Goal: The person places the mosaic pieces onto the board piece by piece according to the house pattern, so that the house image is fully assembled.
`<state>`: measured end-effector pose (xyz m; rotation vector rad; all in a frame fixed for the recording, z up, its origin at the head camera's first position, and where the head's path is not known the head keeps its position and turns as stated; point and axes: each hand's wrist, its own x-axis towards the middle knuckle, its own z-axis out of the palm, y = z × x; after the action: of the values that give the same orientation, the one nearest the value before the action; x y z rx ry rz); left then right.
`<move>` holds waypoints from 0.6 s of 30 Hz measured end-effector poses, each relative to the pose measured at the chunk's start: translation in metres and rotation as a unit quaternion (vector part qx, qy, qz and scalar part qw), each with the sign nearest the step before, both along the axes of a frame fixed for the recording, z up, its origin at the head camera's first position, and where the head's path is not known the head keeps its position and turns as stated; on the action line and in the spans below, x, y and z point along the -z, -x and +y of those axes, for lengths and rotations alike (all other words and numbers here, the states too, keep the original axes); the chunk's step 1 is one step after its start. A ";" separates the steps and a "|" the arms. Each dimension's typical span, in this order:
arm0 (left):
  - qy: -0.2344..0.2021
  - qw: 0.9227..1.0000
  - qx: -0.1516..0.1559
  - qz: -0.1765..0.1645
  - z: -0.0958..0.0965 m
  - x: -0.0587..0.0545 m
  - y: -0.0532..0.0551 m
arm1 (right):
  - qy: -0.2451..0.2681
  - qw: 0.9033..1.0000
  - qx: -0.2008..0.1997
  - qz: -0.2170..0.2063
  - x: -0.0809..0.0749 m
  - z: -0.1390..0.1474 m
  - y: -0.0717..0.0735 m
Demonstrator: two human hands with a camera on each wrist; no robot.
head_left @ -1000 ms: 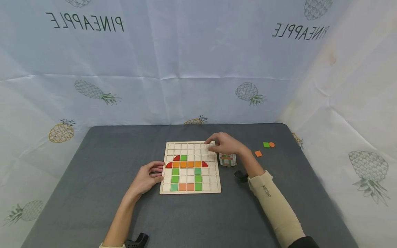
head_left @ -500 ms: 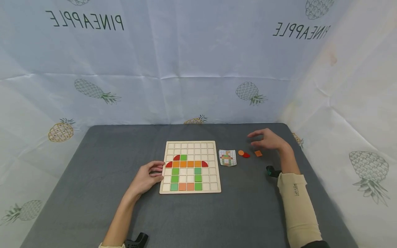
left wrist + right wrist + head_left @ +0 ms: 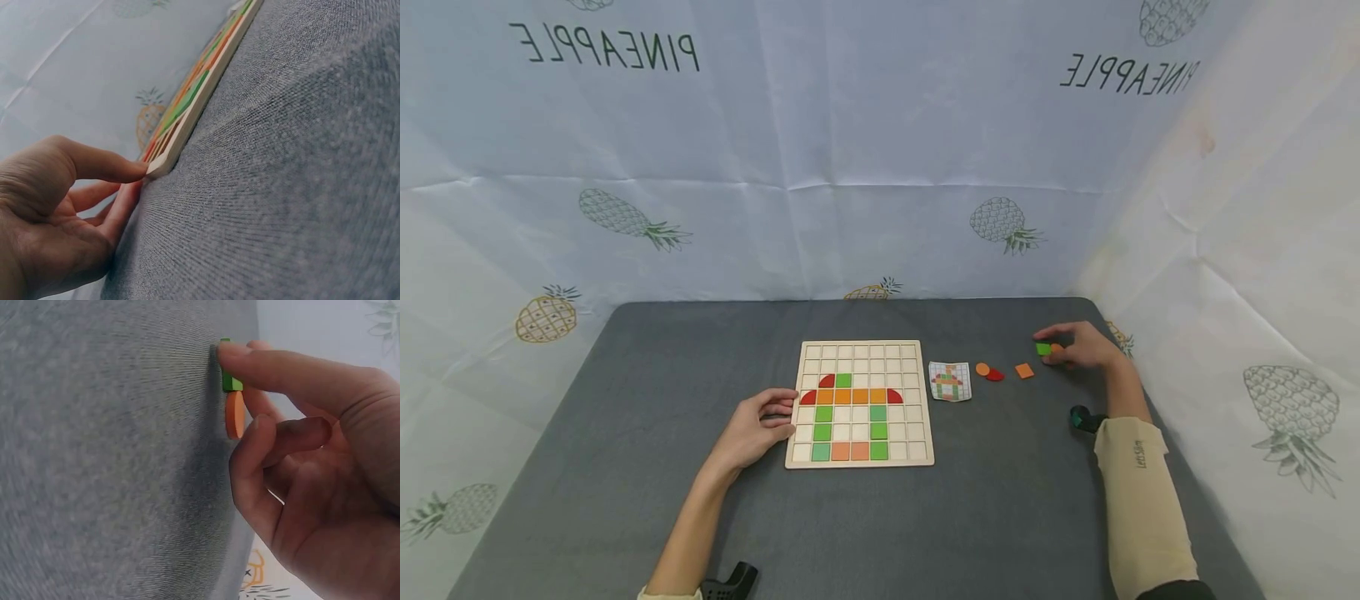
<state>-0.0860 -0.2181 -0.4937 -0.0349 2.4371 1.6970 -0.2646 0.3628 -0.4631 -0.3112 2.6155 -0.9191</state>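
A pale wooden grid board [image 3: 859, 358] lies on the table, several coloured tiles set in its squares. My left hand [image 3: 751, 429] rests at its left edge, fingers and thumb spaced along the rim; in the left wrist view, the thumb [image 3: 112, 165] touches near a corner. At the far right, my right hand [image 3: 1084, 346] pinches a green square tile [image 3: 1042, 349] between thumb and fingers. An orange round tile [image 3: 234, 415] lies against that green tile, partly covered by the hand in the head view.
A small printed pattern card [image 3: 951, 382] lies right of the board. Beyond it are an orange round tile [image 3: 982, 368], a red curved tile [image 3: 995, 375] and an orange square tile [image 3: 1025, 371]. A pineapple-print cloth [image 3: 880, 167] hangs behind the grey table [image 3: 880, 533].
My right hand has moved from over the board's far right corner rightward to the loose tiles and taken hold of the green square tile. The left hand has stayed at the board's edge.
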 end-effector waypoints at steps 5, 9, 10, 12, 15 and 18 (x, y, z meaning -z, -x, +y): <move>-0.006 1.000 0.004 0.001 0.000 -0.001 -0.001 | 0.002 1.000 -0.001 0.005 0.001 -0.001 -0.002; -0.004 1.000 0.001 -0.002 0.000 -0.002 -0.001 | 0.011 1.000 -0.004 0.016 0.003 -0.002 -0.002; -0.004 1.000 0.000 -0.003 0.000 -0.002 -0.002 | 0.011 1.000 -0.007 0.021 0.003 -0.003 -0.002; -0.003 1.000 0.000 -0.003 0.000 -0.002 -0.001 | 0.010 0.999 -0.008 0.031 0.004 -0.005 -0.002; -0.004 1.000 0.001 -0.001 0.000 -0.002 -0.001 | 0.005 0.999 -0.008 0.047 0.004 -0.012 -0.001; -0.005 1.000 0.002 -0.001 0.000 -0.001 -0.001 | 0.001 0.997 -0.018 0.069 0.001 -0.022 -0.003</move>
<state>-0.0849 -0.2185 -0.4923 -0.0293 2.4256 1.7060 -0.2621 0.3409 -0.4640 -0.4344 2.7234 -0.9199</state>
